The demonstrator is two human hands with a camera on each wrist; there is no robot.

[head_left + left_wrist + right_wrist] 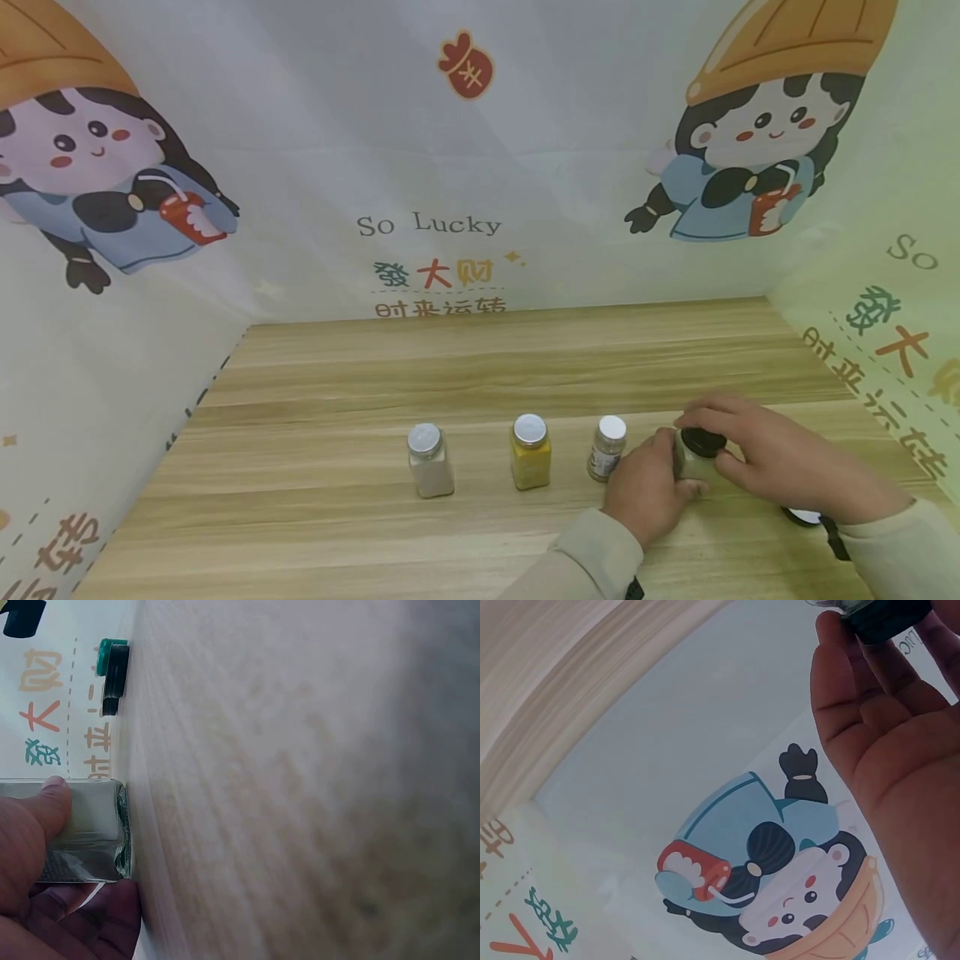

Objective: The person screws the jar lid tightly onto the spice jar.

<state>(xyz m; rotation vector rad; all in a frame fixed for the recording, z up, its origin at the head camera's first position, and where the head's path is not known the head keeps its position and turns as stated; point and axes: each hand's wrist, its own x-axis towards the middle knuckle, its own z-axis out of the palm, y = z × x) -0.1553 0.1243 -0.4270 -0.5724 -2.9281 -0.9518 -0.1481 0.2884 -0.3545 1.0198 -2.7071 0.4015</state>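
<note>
On the right side of the table, my left hand [647, 493] grips a square glass jar [692, 468] around its body. Thumb and fingers lie on either side of the jar [86, 825] in the left wrist view, its base at the wooden surface. From above, my right hand [780, 457] holds the jar's black lid [703, 442] between thumb and fingers. The right wrist view shows the lid [889, 621] within the curled fingers. The jar's contents look pale, but the hands cover much of it.
Left of my hands stand a small white-capped bottle [607, 450], a yellow-filled jar [531, 454] and a pale-filled jar [431, 462], the latter two silver-lidded. A round black-rimmed white piece [804, 517] lies partly under the right forearm. Printed cloth walls [315, 250] border the table [337, 533].
</note>
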